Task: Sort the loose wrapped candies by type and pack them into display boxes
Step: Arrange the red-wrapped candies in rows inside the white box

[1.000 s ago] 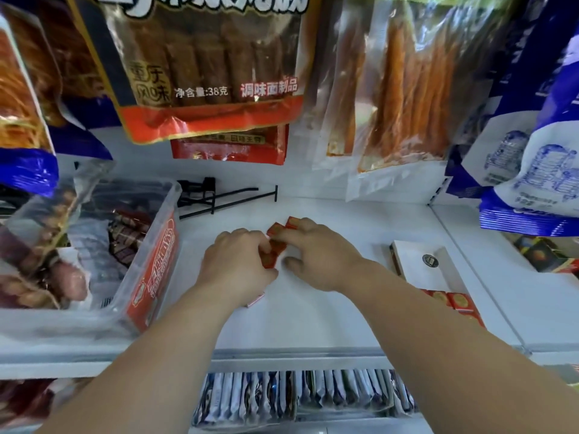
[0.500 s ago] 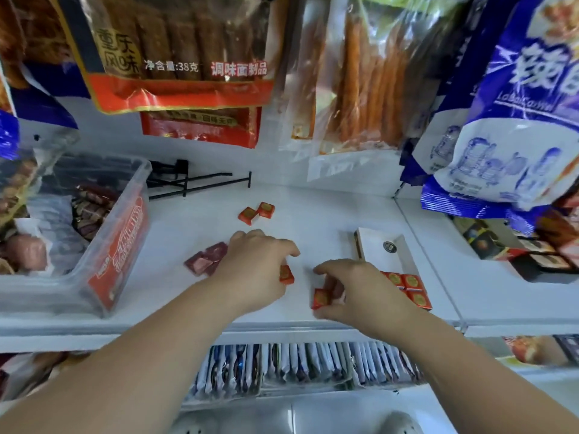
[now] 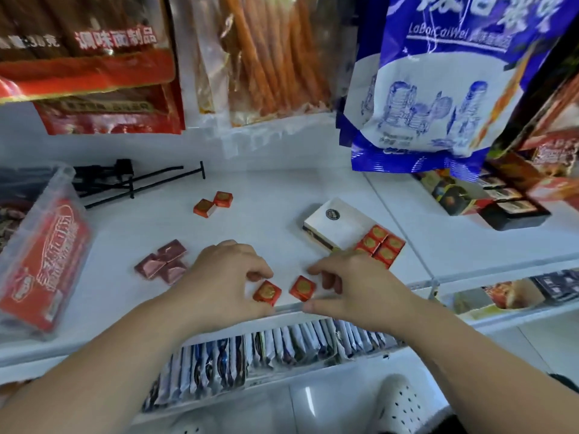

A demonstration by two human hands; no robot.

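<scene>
Shelf edge (image 3: 291,307) lies just beside left hand (image 3: 225,277) and right hand (image 3: 357,289), each pinching a red candy (image 3: 302,288).

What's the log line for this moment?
left hand pinches red candy | right hand pinches second red candy | pink candies grouped at left | display box holds packed red candies | red pair loose at back

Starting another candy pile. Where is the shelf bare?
Bare patches: between the two red square candies at the back and the white cardboard box; between the pink foil candies and the clear plastic tub. Crowded in front: left hand and right hand each pinch a red candy.
</scene>
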